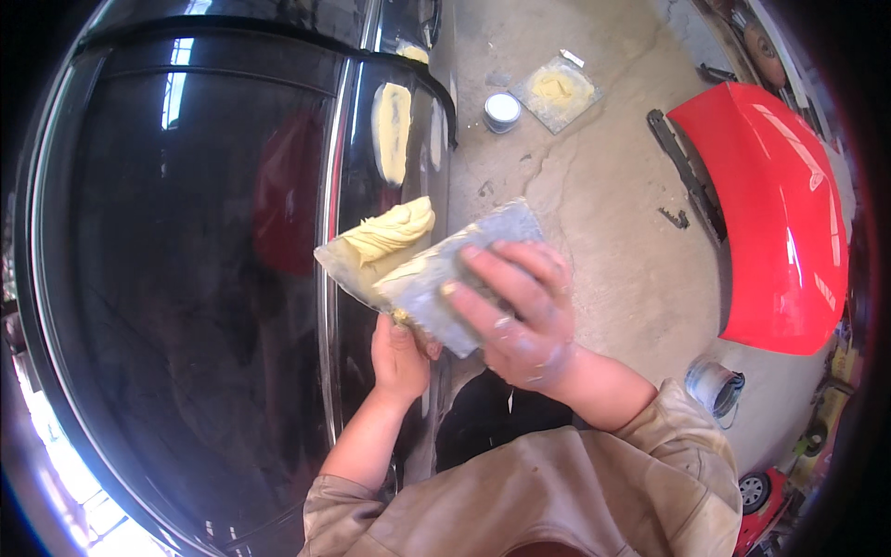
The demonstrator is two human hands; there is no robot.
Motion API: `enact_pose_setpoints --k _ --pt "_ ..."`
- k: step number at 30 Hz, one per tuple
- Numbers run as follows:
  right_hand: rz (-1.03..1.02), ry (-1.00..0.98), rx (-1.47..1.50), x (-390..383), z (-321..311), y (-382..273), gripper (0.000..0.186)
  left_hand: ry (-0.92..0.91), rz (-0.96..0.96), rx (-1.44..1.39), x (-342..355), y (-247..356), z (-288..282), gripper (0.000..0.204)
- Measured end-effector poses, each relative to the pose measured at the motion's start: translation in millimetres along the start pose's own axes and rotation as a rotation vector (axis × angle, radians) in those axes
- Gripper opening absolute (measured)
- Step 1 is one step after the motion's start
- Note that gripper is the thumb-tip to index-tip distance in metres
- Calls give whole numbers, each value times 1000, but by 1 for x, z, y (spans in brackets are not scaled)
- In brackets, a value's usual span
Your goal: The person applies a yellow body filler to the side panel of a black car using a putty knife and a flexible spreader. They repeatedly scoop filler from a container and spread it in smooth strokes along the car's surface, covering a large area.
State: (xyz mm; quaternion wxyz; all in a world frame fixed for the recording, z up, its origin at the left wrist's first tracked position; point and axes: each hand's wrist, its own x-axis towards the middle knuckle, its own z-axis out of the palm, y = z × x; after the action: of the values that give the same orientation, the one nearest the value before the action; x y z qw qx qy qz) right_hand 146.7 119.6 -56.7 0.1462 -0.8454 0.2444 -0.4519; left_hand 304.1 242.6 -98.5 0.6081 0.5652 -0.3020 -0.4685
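Each hand's fingers (506, 278) (395, 340) grip a smeared plate (429, 297) (345, 261), one piled with creased yellow paste (396, 230).

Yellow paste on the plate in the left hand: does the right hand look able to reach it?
Probably yes: the right hand holds a gray spreader close beside the yellow paste, whose top lies uncovered.

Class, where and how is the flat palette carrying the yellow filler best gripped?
Probably pinch the palette by its near edge, from the wearer's side, where the left hand is: it looks thin, and the yellow filler heaps over its far part.
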Motion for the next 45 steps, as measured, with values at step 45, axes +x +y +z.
enact_pose_setpoints --k 45 --pt "371 -132 192 64 222 184 53 157 99 -113 -32 17 -134 98"
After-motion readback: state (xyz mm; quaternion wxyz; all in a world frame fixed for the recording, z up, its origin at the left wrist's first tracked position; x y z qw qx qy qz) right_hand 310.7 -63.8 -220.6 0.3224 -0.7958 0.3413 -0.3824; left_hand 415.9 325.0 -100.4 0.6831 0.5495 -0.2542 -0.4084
